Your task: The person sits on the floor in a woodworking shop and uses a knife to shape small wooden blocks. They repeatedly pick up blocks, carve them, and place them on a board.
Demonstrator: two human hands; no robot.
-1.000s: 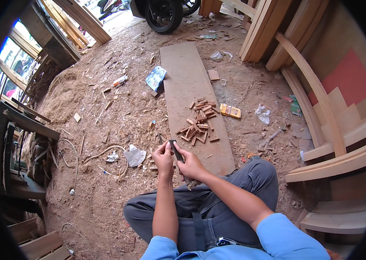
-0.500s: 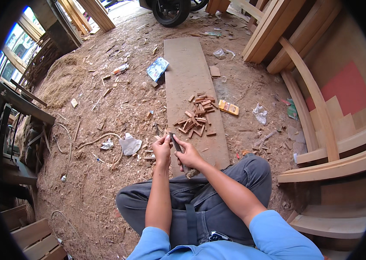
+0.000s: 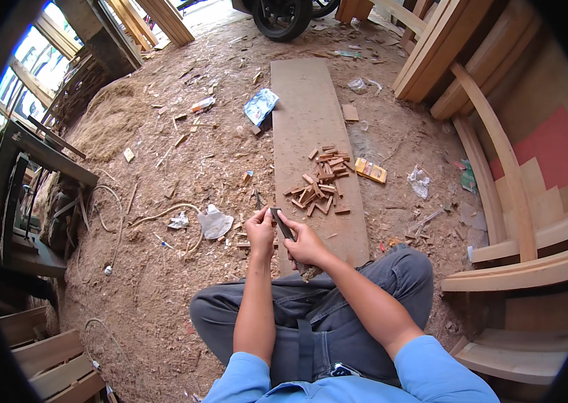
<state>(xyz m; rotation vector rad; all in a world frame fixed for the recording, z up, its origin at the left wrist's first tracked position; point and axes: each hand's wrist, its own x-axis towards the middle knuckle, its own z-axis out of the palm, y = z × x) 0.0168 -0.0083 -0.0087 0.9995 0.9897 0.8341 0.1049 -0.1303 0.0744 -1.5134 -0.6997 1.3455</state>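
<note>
My right hand [image 3: 305, 245] is wrapped around a dark, flat chisel-like tool [image 3: 285, 227], its ragged lower end [image 3: 308, 274] sticking out below the palm. Close against the tool's upper end, my left hand [image 3: 260, 233] is closed in a pinch on a small wooden piece, mostly hidden by the fingers. Both hands are above the near end of a long flat board [image 3: 302, 101], in front of my crossed legs. Just beyond them, a loose heap of small reddish-brown wooden blocks [image 3: 324, 181] lies on that board.
Shavings and scraps cover the ground. A yellow packet [image 3: 370, 170] lies right of the board, a blue packet [image 3: 261, 106] on its left edge. A white plastic scrap [image 3: 215, 223] and a cord [image 3: 156, 216] lie leftward. Wooden frames [image 3: 499, 154] stand right; a wheel [image 3: 282, 19] is at the back.
The whole scene has shifted slightly right in the picture as the head view moved. Both hands keep their grip; the tool's top end stays by the left fingertips.
</note>
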